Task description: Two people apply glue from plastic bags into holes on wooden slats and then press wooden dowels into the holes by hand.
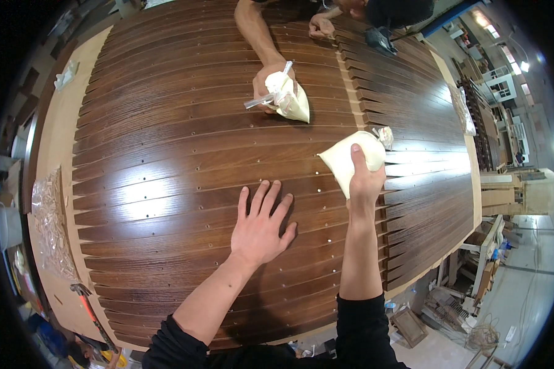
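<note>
My left hand [260, 232] lies flat on the dark brown wooden slats [178, 240], its fingers spread and nothing in it. In my right hand [367, 184] is a clear plastic bag of cream-coloured paste [338, 161], gripped with the thumb on top. The bag's pointed corner faces left, and its bunched, tied end sticks out beyond my fingers. Small holes dot the slats in rows. Several holes below and left of the bag show white spots. Across from me, a co-worker's hand [266, 80] grips a similar bag of paste [294, 104], tip down over the slats.
Pale boards edge the slats on both sides. On the left one lie a bag of wooden dowels [52, 221] and a hammer [89, 307]. A clear plastic bag [463, 111] rests on the right edge. The co-worker leans in at the far side. Wooden parts and cables crowd the floor at right.
</note>
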`<state>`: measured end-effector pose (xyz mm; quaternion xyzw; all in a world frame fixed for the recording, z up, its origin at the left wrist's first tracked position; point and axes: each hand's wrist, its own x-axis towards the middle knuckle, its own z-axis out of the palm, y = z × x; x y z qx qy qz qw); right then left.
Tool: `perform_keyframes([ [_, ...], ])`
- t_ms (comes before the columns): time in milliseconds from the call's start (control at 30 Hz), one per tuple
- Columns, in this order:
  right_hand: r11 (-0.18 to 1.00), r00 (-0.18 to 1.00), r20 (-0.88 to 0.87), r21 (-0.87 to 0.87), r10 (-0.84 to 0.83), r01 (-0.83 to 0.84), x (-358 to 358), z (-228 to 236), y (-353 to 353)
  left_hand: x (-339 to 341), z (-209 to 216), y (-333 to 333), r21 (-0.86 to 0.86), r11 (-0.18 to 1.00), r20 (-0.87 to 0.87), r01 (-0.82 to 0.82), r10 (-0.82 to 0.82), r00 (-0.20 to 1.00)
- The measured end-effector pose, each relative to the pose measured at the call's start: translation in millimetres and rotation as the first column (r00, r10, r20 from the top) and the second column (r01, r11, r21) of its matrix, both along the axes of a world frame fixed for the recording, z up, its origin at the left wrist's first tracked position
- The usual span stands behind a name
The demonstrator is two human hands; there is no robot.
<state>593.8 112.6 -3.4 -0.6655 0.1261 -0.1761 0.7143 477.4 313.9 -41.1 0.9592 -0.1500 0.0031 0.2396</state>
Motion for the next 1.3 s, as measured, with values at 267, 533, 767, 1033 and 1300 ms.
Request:
perform_keyframes([
  [267, 1.0, 1.0, -0.025, 0.008, 0.012, -0.012, 5.7, -5.9, 3.9, 2.3, 2.9, 1.2, -0.006, 1.0, -0.004, 0.004, -0.004, 1.0],
  [533, 0.998, 0.998, -0.064, -0.056, 0.003, -0.007, 6.5, -11.2, 0.4, 2.8, 1.4, 0.0, -0.01, 1.0, -0.009, 0.005, -0.005, 1.0],
  [767, 1.0, 0.999, -0.038, 0.011, -0.023, 0.024, 13.3, -3.0, -8.5, 2.9, 2.2, 0.4, -0.007, 1.0, -0.022, 0.004, -0.004, 1.0],
  [1033, 0.992, 0.99, -0.115, 0.091, -0.079, 0.09, 37.8, -0.3, 14.3, 2.1, 3.1, 1.3, -0.005, 1.0, -0.002, -0.003, 0.003, 1.0],
  [1300, 0.996, 0.986, -0.141, -0.006, -0.09, 0.09, 45.0, -9.2, 14.7, 3.2, 3.4, 1.3, -0.022, 1.0, -0.002, -0.002, 0.002, 1.0],
])
